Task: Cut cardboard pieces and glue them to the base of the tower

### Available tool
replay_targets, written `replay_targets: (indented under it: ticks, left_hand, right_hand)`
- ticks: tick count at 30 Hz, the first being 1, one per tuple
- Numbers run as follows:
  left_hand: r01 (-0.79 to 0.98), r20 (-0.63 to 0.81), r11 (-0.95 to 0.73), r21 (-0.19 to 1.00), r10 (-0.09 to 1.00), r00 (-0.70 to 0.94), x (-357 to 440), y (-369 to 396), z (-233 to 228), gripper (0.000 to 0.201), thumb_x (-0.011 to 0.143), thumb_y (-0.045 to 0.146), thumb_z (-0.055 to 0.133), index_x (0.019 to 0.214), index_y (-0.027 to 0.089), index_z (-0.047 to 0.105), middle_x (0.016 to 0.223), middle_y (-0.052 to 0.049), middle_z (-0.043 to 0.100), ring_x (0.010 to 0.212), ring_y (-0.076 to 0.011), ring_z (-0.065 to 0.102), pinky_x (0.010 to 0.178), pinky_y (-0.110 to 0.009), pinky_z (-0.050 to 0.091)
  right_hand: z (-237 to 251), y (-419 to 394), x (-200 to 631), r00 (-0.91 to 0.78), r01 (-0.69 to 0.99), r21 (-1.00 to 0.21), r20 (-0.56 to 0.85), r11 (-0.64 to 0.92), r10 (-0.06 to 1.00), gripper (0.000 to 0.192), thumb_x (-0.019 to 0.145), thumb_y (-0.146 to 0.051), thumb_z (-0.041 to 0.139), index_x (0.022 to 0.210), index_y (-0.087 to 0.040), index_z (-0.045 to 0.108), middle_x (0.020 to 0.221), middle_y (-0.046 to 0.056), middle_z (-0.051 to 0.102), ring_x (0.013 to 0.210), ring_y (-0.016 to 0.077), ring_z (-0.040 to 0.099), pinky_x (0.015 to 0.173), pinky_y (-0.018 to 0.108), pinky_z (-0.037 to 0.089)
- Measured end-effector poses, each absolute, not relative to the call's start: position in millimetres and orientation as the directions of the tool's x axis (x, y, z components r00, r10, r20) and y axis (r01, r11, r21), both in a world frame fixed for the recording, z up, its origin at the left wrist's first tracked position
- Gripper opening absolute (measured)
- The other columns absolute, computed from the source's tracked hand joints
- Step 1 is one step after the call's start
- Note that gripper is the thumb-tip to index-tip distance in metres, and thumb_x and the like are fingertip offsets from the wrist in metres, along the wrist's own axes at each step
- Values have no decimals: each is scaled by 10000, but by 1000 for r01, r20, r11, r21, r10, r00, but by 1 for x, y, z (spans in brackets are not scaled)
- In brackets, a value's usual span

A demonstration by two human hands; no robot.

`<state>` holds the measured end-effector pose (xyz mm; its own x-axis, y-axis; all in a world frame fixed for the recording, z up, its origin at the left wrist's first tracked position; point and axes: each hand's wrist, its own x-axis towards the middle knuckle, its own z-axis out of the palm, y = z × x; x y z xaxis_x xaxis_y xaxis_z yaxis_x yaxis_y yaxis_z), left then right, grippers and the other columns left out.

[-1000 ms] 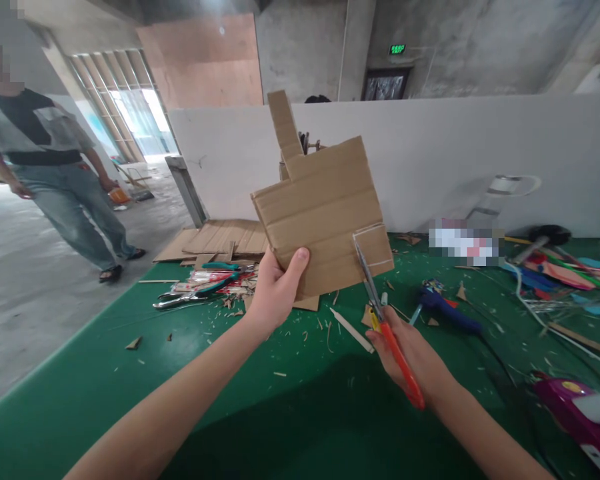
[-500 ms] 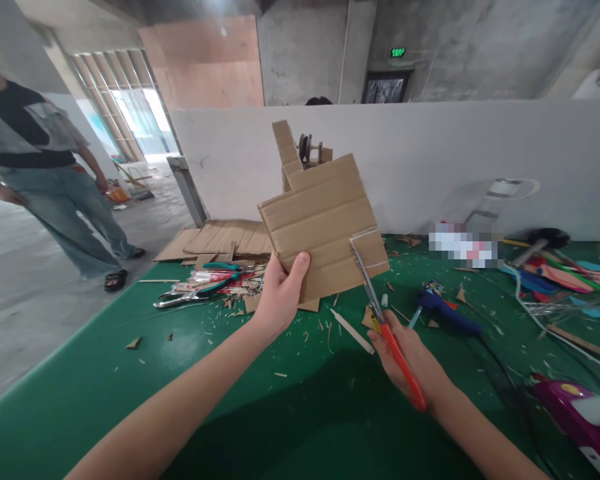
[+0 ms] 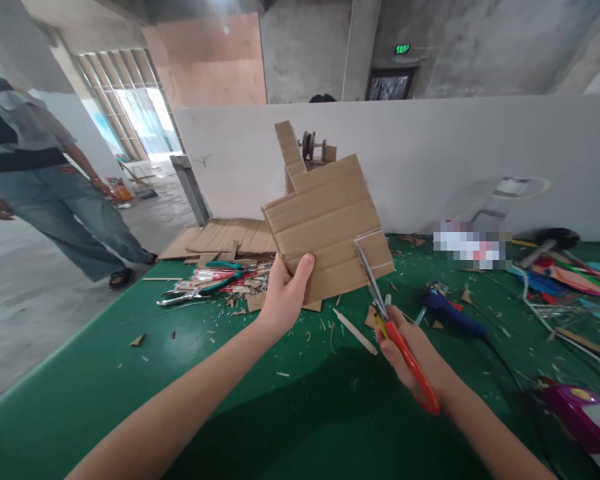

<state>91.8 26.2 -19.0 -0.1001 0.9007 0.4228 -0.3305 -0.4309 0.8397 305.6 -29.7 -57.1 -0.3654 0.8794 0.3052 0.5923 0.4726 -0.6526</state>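
My left hand (image 3: 285, 293) grips the lower left corner of a brown corrugated cardboard piece (image 3: 325, 223) and holds it up above the green table (image 3: 105, 387). A narrow tab sticks up from the piece's top left, and a white-outlined square marks its lower right corner. My right hand (image 3: 413, 350) holds orange-handled scissors (image 3: 395, 327). Their blades reach into the cardboard along the left line of that square.
Pliers and cardboard scraps (image 3: 205, 283) lie left of my left hand. Flat cardboard sheets (image 3: 225, 237) sit behind them. A blue glue gun (image 3: 447, 310), a white stick (image 3: 355, 331) and coloured craft pieces lie to the right. A white partition (image 3: 455, 153) stands behind. A person (image 3: 45, 180) stands at the left.
The cardboard dropped a little from a second ago and tilted slightly. The scissors stayed at the marked square. The person at the left walked farther left.
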Motion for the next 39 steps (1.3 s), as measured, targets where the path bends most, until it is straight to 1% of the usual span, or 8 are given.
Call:
replay_targets:
  ticks: [4, 11, 16, 22, 26, 28, 32, 39]
  left_hand:
    - [-303, 436, -443, 844, 895, -95, 93, 26, -20, 455, 846, 375, 582, 1260, 240, 452, 1197, -75, 621, 1141, -226, 565, 999, -424, 454]
    - [-279, 447, -461, 842, 887, -115, 93, 23, -21, 435, 846, 375, 580, 1243, 244, 460, 1217, -73, 605, 1140, -214, 562, 989, -396, 458]
    - [-225, 471, -494, 840, 869, -153, 93, 21, -21, 438, 826, 376, 599, 1222, 234, 478, 1193, -82, 612, 1123, -218, 566, 971, -390, 464]
    - [-218, 465, -487, 846, 873, -147, 94, 18, -19, 407, 823, 378, 605, 1188, 229, 506, 1183, -81, 617, 1086, -213, 580, 927, -358, 486]
    - [-202, 458, -479, 854, 877, -143, 95, 17, -20, 391, 830, 379, 597, 1179, 221, 519, 1182, -80, 619, 1085, -213, 581, 922, -354, 489]
    - [-206, 455, -475, 855, 879, -139, 95, 18, -21, 389, 831, 377, 597, 1178, 219, 520, 1181, -80, 620, 1082, -211, 583, 923, -354, 489]
    - [-238, 436, -460, 855, 888, -147, 95, 19, -21, 398, 825, 381, 603, 1180, 224, 514, 1181, -80, 623, 1082, -214, 587, 928, -364, 492]
    - [-373, 384, -401, 837, 915, -120, 98, 15, -15, 405, 836, 369, 594, 1209, 252, 488, 1202, -69, 614, 1113, -223, 578, 952, -400, 490]
  right_hand:
    - [-55, -30, 305, -363, 596, -668, 272, 446, 891, 286, 876, -491, 366, 906, -207, 380, 677, 4, 516, 502, 144, 501, 488, 277, 387]
    - [-50, -34, 302, -291, 696, -606, 253, 385, 923, 295, 899, -454, 353, 1004, -183, 408, 652, 14, 551, 529, 178, 550, 512, 292, 416]
    - [-49, -34, 303, -315, 701, -589, 250, 402, 916, 237, 901, -416, 365, 965, -197, 429, 653, 11, 551, 521, 171, 549, 509, 288, 418]
    - [-49, -36, 300, -259, 734, -576, 253, 361, 932, 222, 907, -393, 358, 969, -199, 446, 699, 36, 598, 598, 192, 598, 544, 289, 442]
    - [-50, -36, 299, -222, 747, -587, 223, 312, 949, 230, 898, -380, 380, 996, -191, 466, 646, 22, 600, 519, 179, 576, 496, 277, 412]
    - [-49, -36, 298, -197, 753, -594, 203, 281, 959, 234, 900, -380, 378, 1001, -190, 470, 617, 13, 594, 487, 174, 565, 480, 275, 400]
    - [-49, -36, 297, -179, 759, -594, 203, 267, 963, 218, 901, -401, 364, 927, -208, 463, 592, 3, 580, 496, 181, 579, 487, 280, 412]
    - [-54, -35, 297, -151, 778, -569, 244, 267, 958, 226, 889, -433, 368, 859, -225, 451, 554, -5, 567, 465, 180, 573, 455, 270, 395]
